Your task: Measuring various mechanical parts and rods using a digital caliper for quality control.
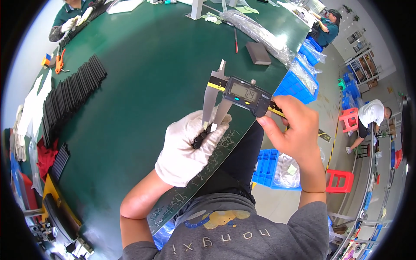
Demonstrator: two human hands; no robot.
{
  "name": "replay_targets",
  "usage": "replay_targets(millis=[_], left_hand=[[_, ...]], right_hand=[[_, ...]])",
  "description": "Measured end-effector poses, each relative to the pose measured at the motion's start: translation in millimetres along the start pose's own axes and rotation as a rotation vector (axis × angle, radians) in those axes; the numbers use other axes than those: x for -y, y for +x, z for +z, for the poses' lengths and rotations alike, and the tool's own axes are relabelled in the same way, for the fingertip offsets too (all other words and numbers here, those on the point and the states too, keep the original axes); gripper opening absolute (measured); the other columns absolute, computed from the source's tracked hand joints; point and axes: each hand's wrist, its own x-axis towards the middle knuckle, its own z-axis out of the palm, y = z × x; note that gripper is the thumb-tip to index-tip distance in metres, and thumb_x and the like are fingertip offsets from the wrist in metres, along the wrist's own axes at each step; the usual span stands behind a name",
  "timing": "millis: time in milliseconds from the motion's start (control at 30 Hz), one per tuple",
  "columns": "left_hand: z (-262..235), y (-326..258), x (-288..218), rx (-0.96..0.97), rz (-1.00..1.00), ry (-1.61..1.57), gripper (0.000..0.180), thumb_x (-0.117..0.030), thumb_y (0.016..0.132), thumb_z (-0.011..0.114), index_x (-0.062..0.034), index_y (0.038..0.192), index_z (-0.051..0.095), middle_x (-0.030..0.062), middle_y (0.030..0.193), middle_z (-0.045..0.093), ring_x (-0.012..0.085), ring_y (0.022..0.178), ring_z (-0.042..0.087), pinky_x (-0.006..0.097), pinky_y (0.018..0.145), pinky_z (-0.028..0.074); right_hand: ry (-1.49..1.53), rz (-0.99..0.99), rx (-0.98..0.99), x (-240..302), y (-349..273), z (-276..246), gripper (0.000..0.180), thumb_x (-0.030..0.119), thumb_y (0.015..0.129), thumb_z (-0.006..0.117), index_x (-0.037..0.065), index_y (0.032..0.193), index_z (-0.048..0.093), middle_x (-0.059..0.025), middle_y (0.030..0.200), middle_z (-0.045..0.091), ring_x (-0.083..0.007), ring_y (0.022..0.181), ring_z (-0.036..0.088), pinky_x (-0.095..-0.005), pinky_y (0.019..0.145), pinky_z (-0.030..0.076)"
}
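left hand (187, 147), white glove, closed around a short black tube piece (200, 138), held just over the near edge of the green bench (143, 86). right hand (294, 130), bare, wrapped on the slider of the digital caliper (238, 94); jaws pinch the piece, display shows a reading, so this measurement looks about done. long row of black tubes (69, 99) lies far left on the bench, looks unmeasured. blue bins (299, 84), red stools (340, 180), other workers around the room.
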Motion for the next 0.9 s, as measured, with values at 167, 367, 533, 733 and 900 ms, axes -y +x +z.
replay_targets(millis=[167, 367, 533, 733, 900], left_hand=[[-0.9, 2.4, -2.8, 0.06, -0.003, 0.033, 0.017, -0.002, 0.084, 0.061, -0.0037, 0.101, 0.061, 0.0075, 0.082, 0.063, 0.0141, 0.066, 0.059, 0.024, 0.061, 0.047], [-3.4, 0.4, 0.5, 0.051, 0.008, 0.034, 0.021, -0.001, 0.083, 0.061, -0.0035, 0.104, 0.061, 0.0092, 0.088, 0.065, 0.0168, 0.076, 0.063, 0.026, 0.068, 0.05], [-5.2, 5.5, -0.8, 0.078, 0.034, 0.054, 0.024, 0.0, 0.083, 0.059, -0.0027, 0.108, 0.059, 0.0095, 0.089, 0.064, 0.0155, 0.078, 0.062, 0.026, 0.07, 0.049], [-11.9, 8.6, -9.0, 0.297, -0.082, -0.092, 0.024, 0.001, 0.089, 0.05, 0.0007, 0.113, 0.055, 0.009, 0.097, 0.062, 0.0154, 0.088, 0.062, 0.026, 0.078, 0.048], [-16.3, 9.4, -8.3, 0.329, -0.076, -0.122, 0.025, 0.0, 0.089, 0.051, 0.0007, 0.113, 0.055, 0.0093, 0.098, 0.062, 0.015, 0.089, 0.062, 0.026, 0.079, 0.048]], right_hand=[[-0.052, 0.015, 0.014, -1.1, -0.6, -4.0, 0.03, 0.028, 0.066, 0.077, 0.006, 0.077, 0.06, -0.0045, 0.061, 0.057, -0.021, 0.048, 0.054, -0.0295, 0.041, 0.038], [-0.048, 0.015, 0.029, -2.0, -1.6, 0.8, 0.031, 0.03, 0.066, 0.076, 0.007, 0.076, 0.057, -0.0038, 0.058, 0.054, -0.0209, 0.046, 0.051, -0.0298, 0.04, 0.036], [-0.023, -0.024, 0.038, -5.4, -2.4, 0.7, 0.033, 0.026, 0.067, 0.074, 0.004, 0.085, 0.057, -0.0064, 0.066, 0.057, -0.0221, 0.049, 0.053, -0.0304, 0.042, 0.039], [0.026, -0.07, 0.03, -5.5, 0.3, 2.5, 0.031, 0.021, 0.069, 0.072, 0.003, 0.088, 0.057, -0.0074, 0.068, 0.057, -0.0236, 0.051, 0.055, -0.0302, 0.044, 0.041], [-0.007, -0.106, 0.044, -4.4, 5.3, 0.6, 0.031, 0.023, 0.067, 0.074, 0.004, 0.085, 0.058, -0.0067, 0.067, 0.058, -0.0232, 0.051, 0.055, -0.0301, 0.044, 0.04]])
